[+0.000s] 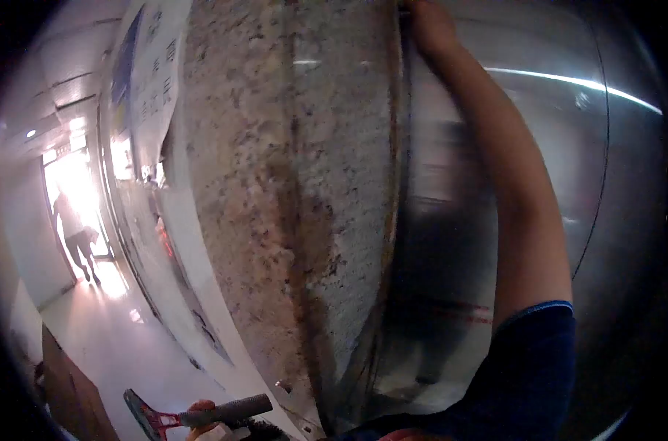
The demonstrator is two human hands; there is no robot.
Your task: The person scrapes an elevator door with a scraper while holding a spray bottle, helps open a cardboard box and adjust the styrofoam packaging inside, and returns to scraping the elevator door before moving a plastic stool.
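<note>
My right arm reaches up along a shiny metal panel (547, 132). My right hand (431, 28) is at the top edge of view, by the seam where the panel meets a rough, speckled, stained strip of wall (253, 147). Its fingers are mostly cut off or hidden. Low on the left, my left hand (201, 419) is closed around a hand tool (231, 409) with a thick dark handle, a red frame and a wide flat dark head. That tool is apart from the wall, above the pale floor.
A white sheet with printed characters (154, 81) hangs on the wall left of the rough strip. Down the corridor, a person (77, 231) stands near a bright doorway. A brown board-like thing (73, 389) lies at lower left.
</note>
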